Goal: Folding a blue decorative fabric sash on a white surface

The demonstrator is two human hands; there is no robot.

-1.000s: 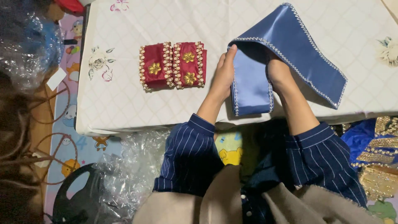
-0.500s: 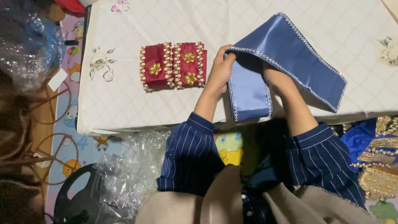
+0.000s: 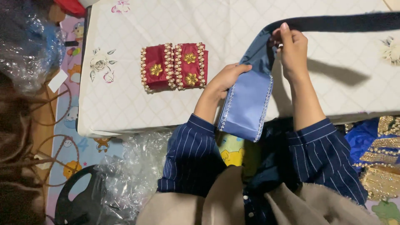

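Note:
My left hand [image 3: 227, 78] grips the near end of a blue satin cloth strip [image 3: 246, 104] edged with small white beads. That end hangs over the front edge of the white quilted table [image 3: 125, 96]. My right hand [image 3: 292, 43] pinches the same strip higher up and holds it raised, so the rest runs off to the right as a dark band edge-on. Two folded red cloth pieces [image 3: 174, 65] with gold flowers and bead trim lie side by side on the table, left of my left hand.
Clear plastic wrap [image 3: 129, 175] lies crumpled on the floor below the table, beside a black round object [image 3: 75, 200]. More plastic [image 3: 29, 50] sits at the left. Blue and gold embroidered fabric [image 3: 379, 158] is piled at the lower right. A white flower decoration [image 3: 391, 51] rests at the table's right.
The blue strip was folded flat on the table under both hands. My right hand has lifted it and drawn it out to the right, and the near end now hangs off the table edge.

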